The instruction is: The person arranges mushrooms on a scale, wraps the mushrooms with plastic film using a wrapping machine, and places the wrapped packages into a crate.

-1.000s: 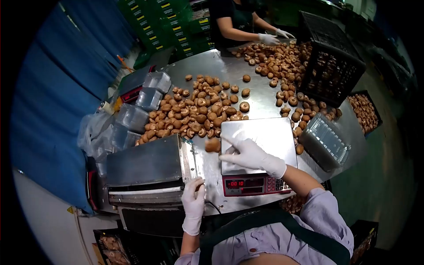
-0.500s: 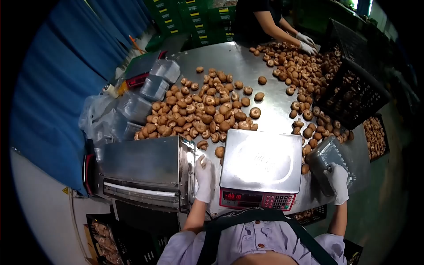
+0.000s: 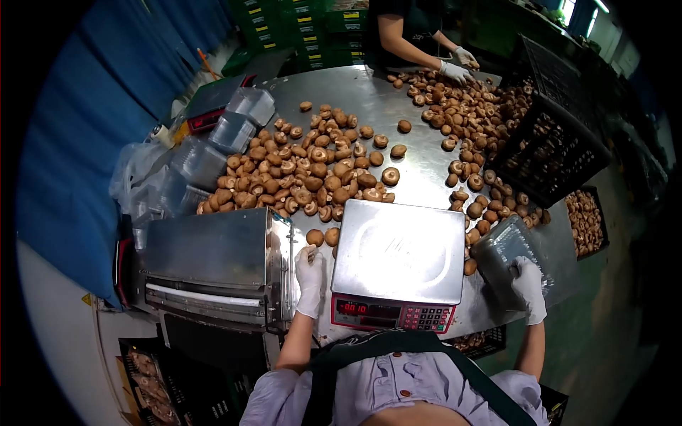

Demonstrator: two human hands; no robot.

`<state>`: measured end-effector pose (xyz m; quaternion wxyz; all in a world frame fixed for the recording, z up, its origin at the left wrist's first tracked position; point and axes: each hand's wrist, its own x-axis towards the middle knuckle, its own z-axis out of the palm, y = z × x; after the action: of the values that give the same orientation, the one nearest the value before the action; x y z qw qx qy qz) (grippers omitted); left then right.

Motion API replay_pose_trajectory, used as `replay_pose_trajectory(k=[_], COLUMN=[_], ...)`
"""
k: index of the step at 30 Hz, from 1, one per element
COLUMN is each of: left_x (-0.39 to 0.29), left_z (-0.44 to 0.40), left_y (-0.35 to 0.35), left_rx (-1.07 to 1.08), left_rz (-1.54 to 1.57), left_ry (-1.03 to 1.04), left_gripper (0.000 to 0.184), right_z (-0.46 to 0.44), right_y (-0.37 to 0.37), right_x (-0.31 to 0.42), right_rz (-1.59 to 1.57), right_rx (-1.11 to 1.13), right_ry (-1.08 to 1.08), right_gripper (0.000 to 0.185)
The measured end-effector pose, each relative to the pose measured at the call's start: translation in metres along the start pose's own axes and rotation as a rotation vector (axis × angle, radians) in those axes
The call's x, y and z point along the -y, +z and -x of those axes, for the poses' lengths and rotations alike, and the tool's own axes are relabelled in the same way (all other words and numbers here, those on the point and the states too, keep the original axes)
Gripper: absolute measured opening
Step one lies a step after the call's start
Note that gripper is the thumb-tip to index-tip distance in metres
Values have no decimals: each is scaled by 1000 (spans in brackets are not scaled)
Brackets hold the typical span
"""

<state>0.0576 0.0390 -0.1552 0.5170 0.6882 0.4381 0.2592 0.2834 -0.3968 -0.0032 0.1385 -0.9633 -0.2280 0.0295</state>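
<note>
My left hand (image 3: 309, 282), in a white glove, is between the metal wrapping machine (image 3: 206, 248) and the scale. Its fingers are pinched together against a brown mushroom (image 3: 315, 238) and appear to grip it; the palm side is hidden. To the right, my right hand (image 3: 528, 287), also gloved, grips the near right side of a clear plastic tray (image 3: 497, 259), which is tilted over the table edge. Between my hands stands a digital scale (image 3: 399, 248) with a bare steel plate and a red-lit display.
A large mushroom pile (image 3: 305, 170) covers the steel table (image 3: 348, 89) beyond the scale. Clear trays (image 3: 206, 162) lie at left. A black crate (image 3: 547, 142) lies tipped at right among mushrooms. Across the table, a co-worker's gloved hands (image 3: 458, 67) touch mushrooms.
The view has shifted, moving everything slightly left. My left fingers have reached the mushroom, which now shows its cap. My right hand keeps the tray. The co-worker's hands have moved apart.
</note>
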Motion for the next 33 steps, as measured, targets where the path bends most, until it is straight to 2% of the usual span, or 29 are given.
replay_pose_trajectory(k=[1,4,6,7,8,10,12,14,16,18,20,21,24,25,27,29,33], left_x=[6,16,17,16,16,17,10,8,10,-7,-12,-2,-34,-42,-49,-39,-51], left_z=[-2,-4,-1,1,1,1,0,-4,-9,-8,-14,-22,-30,-35,-51,-69,-99], left_y=[0,-3,-1,-1,0,4,4,1,-1,-2,-2,-2,0,3,9,16,29], left_rx=[1,22,6,1,0,-34,-35,-42,-47,-83,-64,10,80,139,150,203,229], left_rz=[57,155,169,173,175,212,294,378,556,570,730,803,945,1035,1083,1213,1188], left_ry=[-34,-135,-145,-152,-149,-129,-200,-277,-469,-519,-569,-579,-645,-651,-674,-670,-686], left_gripper=[23,22,23,23,23,29,33,37,42,42,47,57,66,74,77,84,86], right_z=[3,6,1,2,1,-1,-6,-13,-14,-19,-27,-35,-72,-93,-142,-200,-262], right_y=[0,-5,-12,-32,-44,-56,-54,-17,18,56,52,45,40,49,50,81,119], right_x=[2,8,4,27,47,85,131,155,185,190,193,195,193,188,186,173,174], right_rz=[1,102,26,-156,-157,-303,-241,-234,-170,-192,-189,-279,-443,-563,-577,-702,-861], right_rx=[-2,-233,-446,-447,-450,-574,-538,-390,-60,45,32,4,-66,5,221,299,617], right_ry=[-6,-37,-40,-18,-20,-343,-564,-727,-836,-916,-881,-811,-574,-455,-184,-145,213], right_gripper=[10,8,6,8,8,15,17,17,17,17,15,15,19,23,31,43,75])
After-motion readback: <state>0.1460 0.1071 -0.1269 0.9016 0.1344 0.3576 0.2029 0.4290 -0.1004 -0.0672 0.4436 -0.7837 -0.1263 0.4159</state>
